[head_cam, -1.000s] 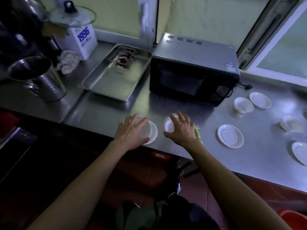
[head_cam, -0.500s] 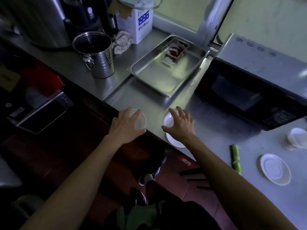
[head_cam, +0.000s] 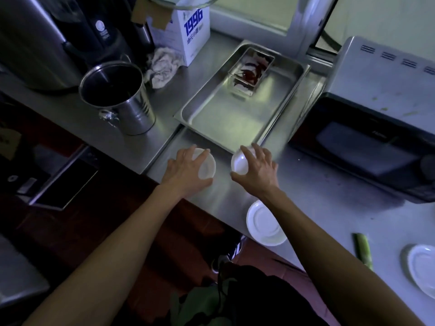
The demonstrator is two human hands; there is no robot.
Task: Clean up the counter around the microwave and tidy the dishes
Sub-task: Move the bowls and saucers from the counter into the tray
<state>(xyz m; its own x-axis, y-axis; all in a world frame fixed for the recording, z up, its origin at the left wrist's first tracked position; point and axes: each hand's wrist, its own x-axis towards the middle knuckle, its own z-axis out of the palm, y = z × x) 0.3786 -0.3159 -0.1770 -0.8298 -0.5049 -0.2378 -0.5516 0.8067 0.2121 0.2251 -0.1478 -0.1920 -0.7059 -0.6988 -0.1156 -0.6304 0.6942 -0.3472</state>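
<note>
My left hand (head_cam: 186, 168) grips a small white bowl (head_cam: 207, 166) from above, just over the steel counter (head_cam: 329, 215) near its front edge. My right hand (head_cam: 256, 168) grips a second small white bowl (head_cam: 240, 160), fingers curled over its rim, in front of the steel tray (head_cam: 226, 123). A white saucer (head_cam: 263, 225) lies on the counter under my right forearm. Another white saucer (head_cam: 422, 269) sits at the right edge of view. The black microwave (head_cam: 376, 137) stands to the right.
The tray holds a clear box of red chillies (head_cam: 253, 71). A steel pot (head_cam: 117, 97), a crumpled cloth (head_cam: 162, 67) and a white "1996" carton (head_cam: 188, 31) stand at the back left. A green vegetable piece (head_cam: 363, 249) lies near the right saucer.
Both hands have carried the two bowls left, away from the microwave front toward the tray. The right-hand bowl has come off its saucer, which stays on the counter.
</note>
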